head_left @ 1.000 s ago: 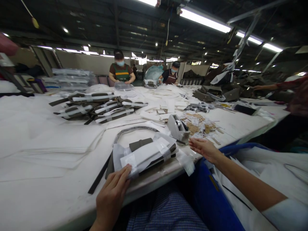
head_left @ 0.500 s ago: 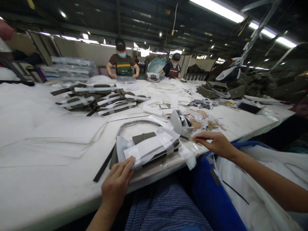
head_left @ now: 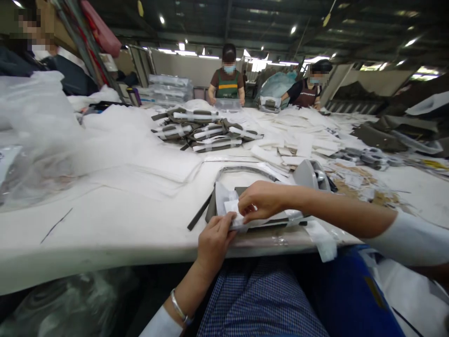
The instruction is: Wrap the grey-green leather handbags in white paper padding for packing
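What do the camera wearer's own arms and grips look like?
The left grip and right grip are both gloveless. A silver-coloured bangle is worn on the left arm; none shows on the right arm. The left sleeve and right sleeve are plain and whitish, ending short of the wrists.

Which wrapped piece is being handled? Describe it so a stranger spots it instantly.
Find the big white table, then its near edge. There, at the person's left hand and right hand, lies the white-wrapped piece, a grey band arching behind it. Unlike the similar pieces heaped farther back, it lies apart.
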{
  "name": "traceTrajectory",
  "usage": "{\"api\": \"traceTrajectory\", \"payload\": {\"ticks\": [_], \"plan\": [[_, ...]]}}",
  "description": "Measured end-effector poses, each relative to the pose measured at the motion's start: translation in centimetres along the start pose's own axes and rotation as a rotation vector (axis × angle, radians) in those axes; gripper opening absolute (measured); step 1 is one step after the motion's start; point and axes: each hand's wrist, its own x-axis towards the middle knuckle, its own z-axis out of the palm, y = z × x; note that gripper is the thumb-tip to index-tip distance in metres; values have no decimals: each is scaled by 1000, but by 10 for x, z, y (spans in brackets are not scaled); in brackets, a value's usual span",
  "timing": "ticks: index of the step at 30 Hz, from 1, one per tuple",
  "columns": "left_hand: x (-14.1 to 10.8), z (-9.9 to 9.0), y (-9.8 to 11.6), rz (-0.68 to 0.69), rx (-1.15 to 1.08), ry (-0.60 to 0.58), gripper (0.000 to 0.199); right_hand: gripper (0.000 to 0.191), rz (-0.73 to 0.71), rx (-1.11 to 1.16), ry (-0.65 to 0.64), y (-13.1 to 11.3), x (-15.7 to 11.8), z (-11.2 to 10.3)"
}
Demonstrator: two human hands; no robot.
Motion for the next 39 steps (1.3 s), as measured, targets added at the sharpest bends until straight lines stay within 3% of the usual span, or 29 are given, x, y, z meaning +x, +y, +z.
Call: {"api": "traceTrajectory", "payload": {"ticks": [6, 13, 20, 23, 28, 35, 39], "plan": [[-2, 3, 0, 12, 4, 34, 48, 19, 42, -126, -221, 15, 40, 4], [-1, 2, 5, 73, 42, 91, 31, 16, 105, -200, -328, 13, 64, 3], [0, 0, 8, 87, 51, 70, 34, 14, 47, -241, -365, 9, 77, -5], [-1, 1, 7, 96, 51, 66, 37, 17, 15, -237, -314, 22, 80, -6], [-2, 4, 7, 102, 55, 107, 33, 45, 17, -163, -219, 60, 87, 2], [-5, 8, 6, 94, 74, 124, 35, 42, 250, 159, -60, 106, 86, 14], [-3, 8, 8, 92, 110, 174, 34, 48, 326, 218, 102, 110, 65, 14]]}}
